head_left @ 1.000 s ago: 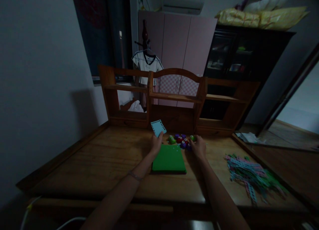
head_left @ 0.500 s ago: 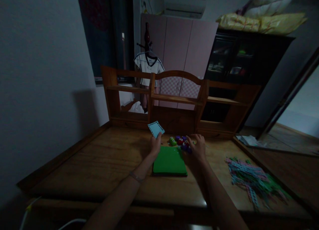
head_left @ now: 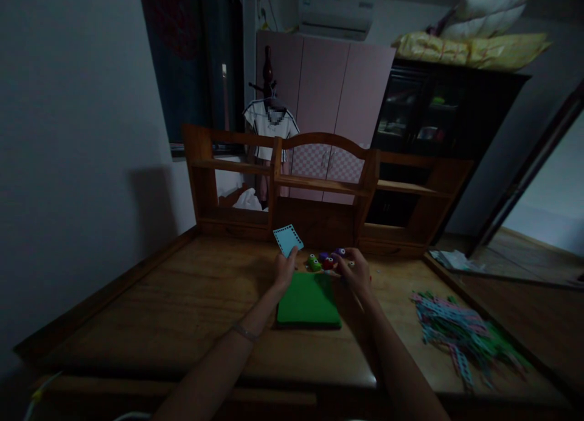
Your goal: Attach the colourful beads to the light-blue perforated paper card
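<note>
My left hand (head_left: 285, 267) pinches a light-blue square card (head_left: 288, 239) with a row of dark marks along its border, tilted up above the table. Below it lies a flat green square pad (head_left: 309, 299) with a dark underside. Just beyond the pad sits a cluster of small googly-eyed toys, among them a green one (head_left: 314, 263) and a red one (head_left: 327, 263). At the cluster's right side, my right hand (head_left: 356, 271) has thumb and forefinger closed about a purple googly-eyed toy (head_left: 340, 252). The hand partly hides other toys behind it.
A tangled heap of pink, blue and green strips (head_left: 460, 330) lies on the right of the wooden table (head_left: 182, 299). An open wooden shelf unit (head_left: 319, 184) stands along the back edge. A wall (head_left: 91, 165) borders the left side.
My right hand has moved slightly left and its fingers have closed about a purple toy. My left hand still holds the card in nearly the same place. The view has shifted slightly.
</note>
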The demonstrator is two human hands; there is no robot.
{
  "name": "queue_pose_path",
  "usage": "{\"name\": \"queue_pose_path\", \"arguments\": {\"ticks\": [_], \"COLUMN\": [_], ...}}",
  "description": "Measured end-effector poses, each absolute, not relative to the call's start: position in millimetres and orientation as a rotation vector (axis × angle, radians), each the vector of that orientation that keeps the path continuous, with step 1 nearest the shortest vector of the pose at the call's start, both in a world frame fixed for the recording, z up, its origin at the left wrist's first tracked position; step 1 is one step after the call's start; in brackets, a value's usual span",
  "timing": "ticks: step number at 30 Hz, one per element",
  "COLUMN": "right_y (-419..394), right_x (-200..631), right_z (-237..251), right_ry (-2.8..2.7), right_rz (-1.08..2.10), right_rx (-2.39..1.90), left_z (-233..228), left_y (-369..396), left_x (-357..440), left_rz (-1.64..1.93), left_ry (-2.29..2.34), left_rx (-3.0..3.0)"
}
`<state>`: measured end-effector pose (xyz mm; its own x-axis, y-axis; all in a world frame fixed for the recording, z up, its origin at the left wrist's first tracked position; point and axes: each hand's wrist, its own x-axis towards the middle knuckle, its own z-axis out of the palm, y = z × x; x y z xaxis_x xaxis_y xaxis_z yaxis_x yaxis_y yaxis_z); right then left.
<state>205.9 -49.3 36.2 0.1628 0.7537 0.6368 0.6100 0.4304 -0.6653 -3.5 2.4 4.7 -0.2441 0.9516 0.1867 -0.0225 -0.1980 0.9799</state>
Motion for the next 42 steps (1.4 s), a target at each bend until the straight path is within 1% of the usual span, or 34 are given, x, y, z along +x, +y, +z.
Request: {"name": "queue_pose_path", "arguments": {"ticks": [2,4,7,12,18,23,27,35,42], "right_y": [-50,-50,-48,-45,-49,-46,-46,-50,-53], "right_x": [202,202,206,211,209,202,195,187,186], "right_z": [40,41,39,34,35,34,34,38,39], "right_ry": [-1.305,-1.147,-1.048,-1.113,-1.248,-1.106,-1.129,-1.283,-1.381], "right_rz": [0.447,0.676,0.808,0.850,0.714,0.877,0.961,0.873,0.904], "right_rx": [-1.162,-1.071,-0.971,-1.003,-0.938,-1.018,-1.021,-1.010,-1.029], "left_z": [5,5,7,9,8,10,11,9,12], "left_y": [1,0,-4,-7,-7,-11,-14,-14,-14], "left_x": [-1,2,6,9,10,11,12,15,14], "left_rz": [1.522,1.479,1.424,1.369,1.414,1.376,1.337,1.350,1.340], "left_ry": [1.256,1.231,1.141,1.081,1.074,1.019,0.999,1.022,1.039], "left_rx": [1.228,1.263,1.326,1.420,1.419,1.490,1.503,1.567,1.593]}}
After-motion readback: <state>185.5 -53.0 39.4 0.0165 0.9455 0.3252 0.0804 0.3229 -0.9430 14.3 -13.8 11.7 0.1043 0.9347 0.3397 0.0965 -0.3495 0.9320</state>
